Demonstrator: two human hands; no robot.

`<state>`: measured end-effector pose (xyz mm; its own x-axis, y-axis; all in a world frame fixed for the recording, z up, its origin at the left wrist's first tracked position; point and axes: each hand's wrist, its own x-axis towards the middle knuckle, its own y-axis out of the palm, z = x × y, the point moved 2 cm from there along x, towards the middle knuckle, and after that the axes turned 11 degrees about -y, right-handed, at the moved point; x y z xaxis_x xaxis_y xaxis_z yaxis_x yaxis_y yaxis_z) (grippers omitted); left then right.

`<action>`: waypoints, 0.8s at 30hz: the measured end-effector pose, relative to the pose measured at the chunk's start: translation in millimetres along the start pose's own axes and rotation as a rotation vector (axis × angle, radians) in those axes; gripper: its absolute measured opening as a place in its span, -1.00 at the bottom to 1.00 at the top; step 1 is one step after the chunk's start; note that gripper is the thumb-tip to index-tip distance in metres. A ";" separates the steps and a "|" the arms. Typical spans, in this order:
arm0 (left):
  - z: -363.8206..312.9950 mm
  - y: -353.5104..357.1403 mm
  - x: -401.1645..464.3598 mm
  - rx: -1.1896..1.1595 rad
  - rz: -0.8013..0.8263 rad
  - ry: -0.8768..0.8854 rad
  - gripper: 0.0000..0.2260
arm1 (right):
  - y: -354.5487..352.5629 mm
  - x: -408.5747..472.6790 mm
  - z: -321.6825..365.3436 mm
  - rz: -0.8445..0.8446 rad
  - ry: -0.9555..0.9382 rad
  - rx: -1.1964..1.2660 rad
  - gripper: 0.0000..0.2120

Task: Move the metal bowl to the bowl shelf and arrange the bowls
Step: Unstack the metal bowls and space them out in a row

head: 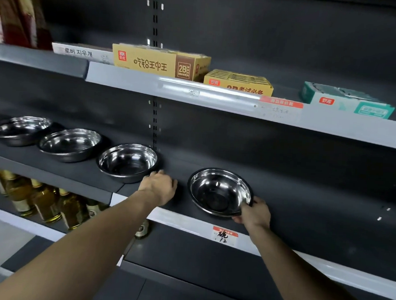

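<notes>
Both forearms reach up from the near edge toward the dark bowl shelf (pixel 305 202). Left hand (pixel 158 187) rests with relaxed fingers touching the rim of a steel bowl (pixel 128 161). Further right, the right hand (pixel 254 213) pinches the near-right rim of the metal bowl (pixel 218 191), which sits tilted on the shelf.

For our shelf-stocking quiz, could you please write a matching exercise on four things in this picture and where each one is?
Things:
1. right hand
2. left hand
3. yellow box
4. bottles

Places:
A. on the shelf above the bowls
B. gripping the rim of the rightmost bowl
C. on the shelf below the bowls
D. at the edge of the next bowl to the left

Pairs: 1-B, 2-D, 3-A, 4-C
</notes>
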<state>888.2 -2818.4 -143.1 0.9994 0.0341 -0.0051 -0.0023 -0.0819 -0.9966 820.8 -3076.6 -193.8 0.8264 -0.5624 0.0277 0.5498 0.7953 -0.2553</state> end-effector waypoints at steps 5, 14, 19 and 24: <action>28.5 1.9 8.2 -0.047 0.014 -0.037 -0.56 | 18.5 -10.7 4.0 0.040 -0.040 -0.054 -0.68; 38.5 8.8 13.8 -0.069 0.031 0.016 -0.55 | 25.1 -21.2 11.6 0.003 -0.063 -0.151 -0.79; 43.0 9.9 18.3 -0.080 0.035 0.078 -0.55 | 25.8 -24.9 15.6 -0.005 -0.034 -0.231 -0.79; 55.8 8.0 27.3 -0.085 0.025 0.115 -0.56 | 23.3 -32.8 26.4 -0.214 -0.099 -0.354 -0.67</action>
<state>913.5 -2762.6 -155.8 0.9964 -0.0834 -0.0153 -0.0290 -0.1657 -0.9858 809.8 -3033.6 -175.1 0.7154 -0.6683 0.2040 0.6485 0.5264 -0.5499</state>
